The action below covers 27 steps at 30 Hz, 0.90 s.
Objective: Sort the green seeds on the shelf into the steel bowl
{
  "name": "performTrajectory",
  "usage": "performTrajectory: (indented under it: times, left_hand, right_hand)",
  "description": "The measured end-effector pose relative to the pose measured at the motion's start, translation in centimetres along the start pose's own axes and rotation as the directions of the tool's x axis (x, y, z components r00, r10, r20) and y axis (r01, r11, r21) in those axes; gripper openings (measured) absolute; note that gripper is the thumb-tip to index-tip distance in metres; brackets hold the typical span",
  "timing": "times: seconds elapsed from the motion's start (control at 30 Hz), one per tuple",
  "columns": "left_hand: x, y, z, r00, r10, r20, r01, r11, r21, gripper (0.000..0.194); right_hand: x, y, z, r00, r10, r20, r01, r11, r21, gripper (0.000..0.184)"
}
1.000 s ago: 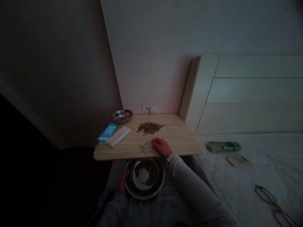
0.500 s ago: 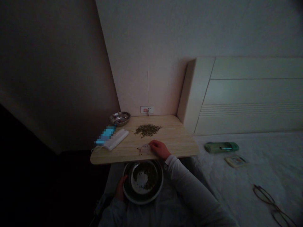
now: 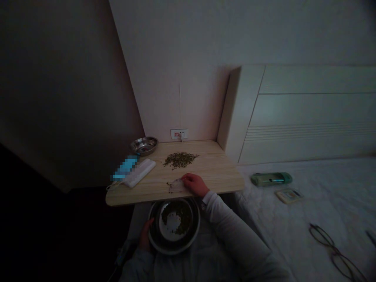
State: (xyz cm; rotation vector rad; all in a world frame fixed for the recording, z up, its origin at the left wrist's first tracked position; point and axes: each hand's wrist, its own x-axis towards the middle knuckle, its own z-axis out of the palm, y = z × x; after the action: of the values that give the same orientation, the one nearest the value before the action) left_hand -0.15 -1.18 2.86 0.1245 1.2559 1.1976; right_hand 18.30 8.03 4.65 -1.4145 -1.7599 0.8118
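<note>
My left hand (image 3: 144,236) grips the left rim of a large round bowl (image 3: 174,250), which rests on my lap below the table edge. A smaller pale dish (image 3: 173,222) sits inside it, with dark green grains in a ring around its bare middle. At the front of the wooden table (image 3: 217,172), my right hand (image 3: 196,185) pinches a thin clear plastic piece (image 3: 176,185) lying low on the wood. A few grains lie at its left edge. Beyond it spreads a loose pile of small green-brown grains (image 3: 180,159).
On the table's left are a metal bowl (image 3: 144,145), a phone (image 3: 125,167) with its screen blurred and a white power strip (image 3: 139,173). On the bed to the right lie a green case (image 3: 272,179), a small pale packet (image 3: 289,196) and eyeglasses (image 3: 331,247).
The whole view has shifted slightly, so everything appears a little further left. Both hands keep their holds, and the grain pile looks the same.
</note>
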Motion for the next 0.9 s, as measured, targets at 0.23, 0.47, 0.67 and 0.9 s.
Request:
performTrajectory:
  times: [0.23,0.47,0.67,0.9]
  left_hand:
    - [0.7,-0.4,-0.5,1.0,0.004,-0.012,-0.004,1.0,-0.008,0.024]
    - [-0.1,0.3,-0.3,1.0,0.01,-0.004,-0.01,1.0,0.014,0.026]
    - [1.4,-0.2,-1.1,1.0,0.019,-0.006,-0.019,1.0,0.011,0.016]
    - [0.8,-0.2,-0.8,0.999,-0.038,0.012,0.039,0.999,-0.02,0.026]
  right_hand:
    - [0.2,0.2,0.1,1.0,0.009,-0.013,-0.009,1.0,0.002,0.021]
    - [0.3,0.5,0.5,0.999,0.011,-0.041,-0.006,0.994,0.105,0.019]
    - [1.0,0.1,1.2,0.997,0.027,-0.068,-0.012,0.979,0.205,0.018]
    - [2.0,-0.4,2.7,0.997,0.042,-0.068,-0.03,0.984,0.174,0.016]
